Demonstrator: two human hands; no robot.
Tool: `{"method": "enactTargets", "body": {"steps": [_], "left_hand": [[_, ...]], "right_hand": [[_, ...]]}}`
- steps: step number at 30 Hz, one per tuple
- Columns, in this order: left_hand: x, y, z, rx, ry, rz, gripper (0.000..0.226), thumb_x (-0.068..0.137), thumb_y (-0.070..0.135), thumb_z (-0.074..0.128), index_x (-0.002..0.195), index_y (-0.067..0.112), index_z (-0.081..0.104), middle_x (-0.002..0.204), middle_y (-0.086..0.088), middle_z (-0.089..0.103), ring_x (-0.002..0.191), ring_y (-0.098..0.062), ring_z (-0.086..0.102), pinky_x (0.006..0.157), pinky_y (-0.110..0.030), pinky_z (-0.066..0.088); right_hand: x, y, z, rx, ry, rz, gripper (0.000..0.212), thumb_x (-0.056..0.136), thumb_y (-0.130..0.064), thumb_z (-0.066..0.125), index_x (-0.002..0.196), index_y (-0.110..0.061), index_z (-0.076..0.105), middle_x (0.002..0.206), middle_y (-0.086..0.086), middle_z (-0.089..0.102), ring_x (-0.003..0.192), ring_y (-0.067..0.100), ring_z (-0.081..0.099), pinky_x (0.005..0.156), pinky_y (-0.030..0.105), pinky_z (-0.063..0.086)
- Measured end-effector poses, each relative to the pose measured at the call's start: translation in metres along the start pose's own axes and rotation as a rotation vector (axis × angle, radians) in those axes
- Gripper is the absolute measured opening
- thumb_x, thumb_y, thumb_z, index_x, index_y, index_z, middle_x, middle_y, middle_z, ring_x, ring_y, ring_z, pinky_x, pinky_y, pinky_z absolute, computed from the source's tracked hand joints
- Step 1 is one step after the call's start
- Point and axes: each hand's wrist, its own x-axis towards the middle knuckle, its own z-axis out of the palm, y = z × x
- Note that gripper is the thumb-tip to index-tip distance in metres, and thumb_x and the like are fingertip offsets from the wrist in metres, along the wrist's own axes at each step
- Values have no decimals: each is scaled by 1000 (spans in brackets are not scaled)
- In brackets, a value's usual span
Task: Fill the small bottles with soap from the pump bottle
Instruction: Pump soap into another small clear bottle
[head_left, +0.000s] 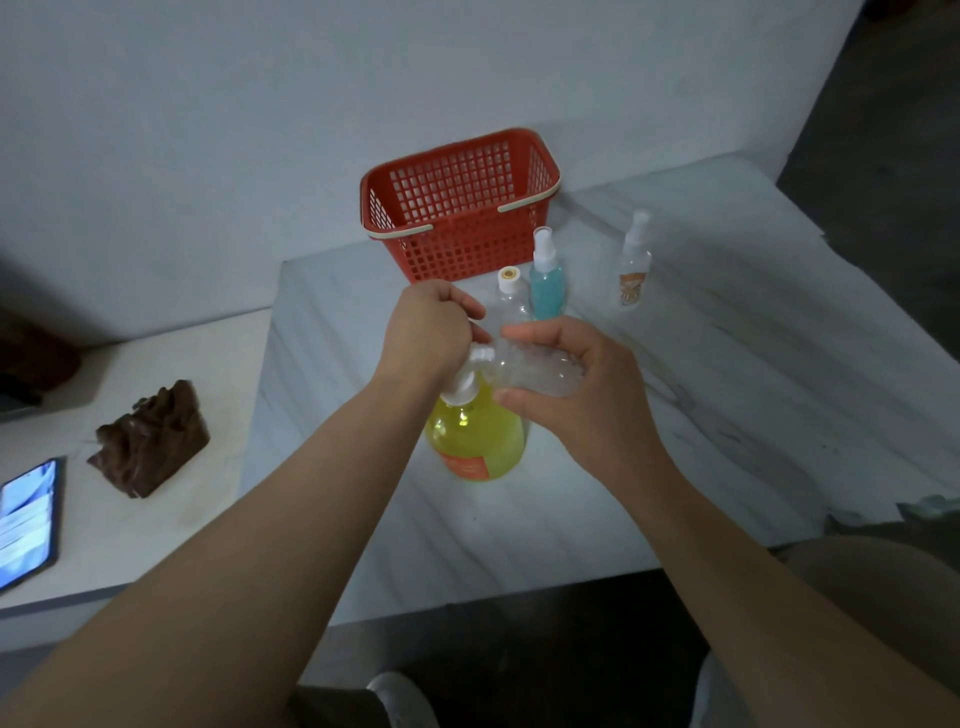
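Where the left hand (431, 332) sits on top of the pump bottle (478, 436), its fingers (462, 301) are curled tight over the pump head, which the hand mostly hides; only the white spout (480, 356) and collar show beneath it. The right hand (582, 395) grips a small clear bottle (535, 369), fingers (540, 330) wrapped over its top and the thumb underneath. This bottle lies almost on its side, its open neck pointing left and meeting the spout. Whether any soap is inside it cannot be told.

The pump bottle stands upright on the marble-patterned desk (675, 389), directly below both hands. It holds yellow liquid and carries an orange label low on its front.

Just behind the hands stand three more small bottles: a clear bottle with a white cap (509, 299), a spray bottle of blue liquid (546, 286) just beside it on the right, and a clear spray bottle with an orange print (632, 270) further right, apart from the other two. A red plastic basket (452, 244) with cream handles stands behind them against the wall.

To the left, a lower side desk (171, 519) carries a crumpled brown object (150, 441) and a lit phone (26, 519).
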Motion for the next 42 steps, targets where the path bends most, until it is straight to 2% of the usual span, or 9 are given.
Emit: {"method": "enactTargets", "body": {"steps": [5,13,16,18,25,27,34,37,42], "left_hand": [[-4,5,-4,-57,18,36,32,83,-7,32,91,5,61,63,-5,62,60,-16,57,57,-25,46],[-5,11,-7,-54,-35,41,31,84,-10,33,91,4,60,64,-7,62,58,-15,57,44,-17,46],[-2,8,-5,-10,-2,57,32,83,-6,34,92,5,62,62,-2,62,65,-16,58,65,-25,50],[-1,6,-4,8,8,52,34,83,-5,32,93,6,63,63,-1,63,66,-16,58,69,-28,48],[-3,-1,-2,53,-25,35,39,77,-8,29,92,6,62,65,-3,64,61,-15,57,55,-25,42],[-1,-2,-1,59,-17,39,39,76,-8,30,91,7,62,65,-4,64,61,-17,58,56,-26,43],[4,-5,0,84,25,38,38,75,-7,30,84,11,62,62,-3,65,68,-21,61,70,-33,50],[1,-4,-1,106,19,40,34,78,-7,34,85,11,61,63,-2,65,69,-20,61,67,-30,49],[-6,9,-3,41,-13,25,33,84,-6,31,92,6,61,62,-3,61,61,-15,55,58,-25,43]], "right_hand": [[1,-5,-1,-6,9,-23,49,60,-10,85,89,-42,63,93,-20,68,87,0,62,76,9,44],[-1,-3,0,-5,26,-26,50,60,-9,85,92,-41,63,90,-20,68,85,2,61,76,13,46],[0,-2,0,4,32,-19,50,60,-8,85,90,-42,64,91,-19,69,85,3,62,76,14,47],[1,-1,0,16,29,-11,50,60,-6,84,89,-41,64,90,-19,69,84,2,62,75,13,47],[-2,3,1,14,9,15,48,60,-8,85,88,-42,64,94,-17,68,90,3,62,79,14,47],[-2,4,1,12,14,23,49,60,-8,84,89,-42,64,94,-17,68,90,2,61,77,11,44],[-1,4,0,-9,-5,40,48,60,-11,84,92,-41,64,95,-19,67,90,1,60,79,15,46],[-2,2,-1,-8,-15,41,47,61,-12,84,91,-42,64,94,-19,67,89,1,61,80,17,47],[0,-6,-3,-11,-2,-3,48,60,-11,85,86,-44,62,86,-25,66,82,-6,59,72,6,42]]}}
